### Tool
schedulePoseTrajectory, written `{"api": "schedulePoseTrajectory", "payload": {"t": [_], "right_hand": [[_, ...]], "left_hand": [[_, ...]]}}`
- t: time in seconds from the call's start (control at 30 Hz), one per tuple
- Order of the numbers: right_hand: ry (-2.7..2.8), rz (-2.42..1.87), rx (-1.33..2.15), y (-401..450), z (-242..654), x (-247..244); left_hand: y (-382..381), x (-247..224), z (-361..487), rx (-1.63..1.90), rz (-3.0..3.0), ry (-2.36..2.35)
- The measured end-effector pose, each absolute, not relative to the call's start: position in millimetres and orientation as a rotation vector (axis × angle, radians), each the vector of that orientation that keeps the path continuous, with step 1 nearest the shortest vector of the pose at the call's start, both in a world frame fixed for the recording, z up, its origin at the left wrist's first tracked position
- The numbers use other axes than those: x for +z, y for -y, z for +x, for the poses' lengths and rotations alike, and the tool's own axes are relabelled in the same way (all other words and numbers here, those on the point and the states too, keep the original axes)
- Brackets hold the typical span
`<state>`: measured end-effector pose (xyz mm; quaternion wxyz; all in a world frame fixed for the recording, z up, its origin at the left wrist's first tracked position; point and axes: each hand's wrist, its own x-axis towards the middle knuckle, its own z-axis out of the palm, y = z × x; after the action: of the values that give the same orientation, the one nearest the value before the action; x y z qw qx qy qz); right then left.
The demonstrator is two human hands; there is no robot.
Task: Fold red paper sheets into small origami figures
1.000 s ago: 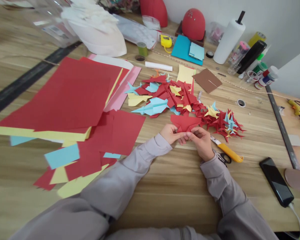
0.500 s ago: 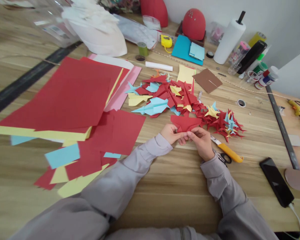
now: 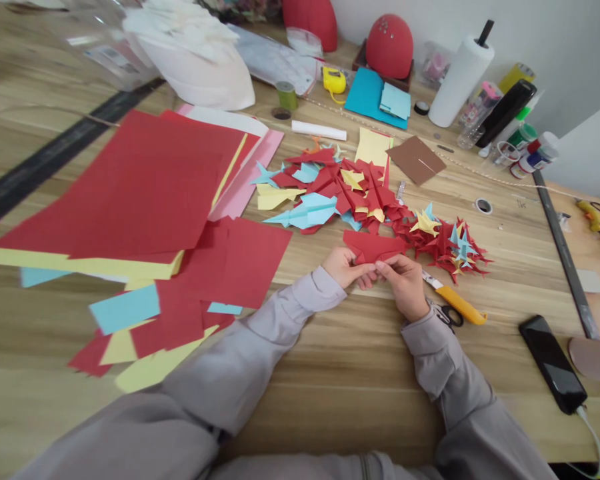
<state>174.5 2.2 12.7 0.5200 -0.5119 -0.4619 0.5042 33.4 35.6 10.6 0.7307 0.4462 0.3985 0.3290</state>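
Red paper [image 3: 373,246], folded, is held over the wooden table [image 3: 330,407], pinched between my left hand [image 3: 345,268] and right hand [image 3: 404,287]. Both hands are nearly closed, their fingers gripping its lower edge. I judge it light and soft, quick to crease, so I'd take hold along the folded edge. A spiky heap of folded red paper [image 3: 445,250] touches its right end; nearer me, a yellow utility knife [image 3: 455,304] lies beside scissors [image 3: 447,315].

Wood tabletop [image 3: 350,393] between forearms [image 3: 245,363], folded paper [image 3: 340,190] ahead, utility knife [image 3: 457,305] right, red sheets [image 3: 243,263] left
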Motion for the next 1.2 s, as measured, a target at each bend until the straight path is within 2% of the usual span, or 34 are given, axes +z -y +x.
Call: {"api": "schedulePoseTrajectory", "payload": {"t": [0.37, 1.2], "right_hand": [[0.958, -1.146, 1.245, -4.8, 176.8, 8.7], [1.061, -1.137, 1.325, -2.2, 175.2, 14.4]], "left_hand": [[-33.9, 8.7, 33.4, 0.795, 1.024, -0.812], [-32.5, 13.3, 32.4, 0.765, 1.103, -0.783]]}}
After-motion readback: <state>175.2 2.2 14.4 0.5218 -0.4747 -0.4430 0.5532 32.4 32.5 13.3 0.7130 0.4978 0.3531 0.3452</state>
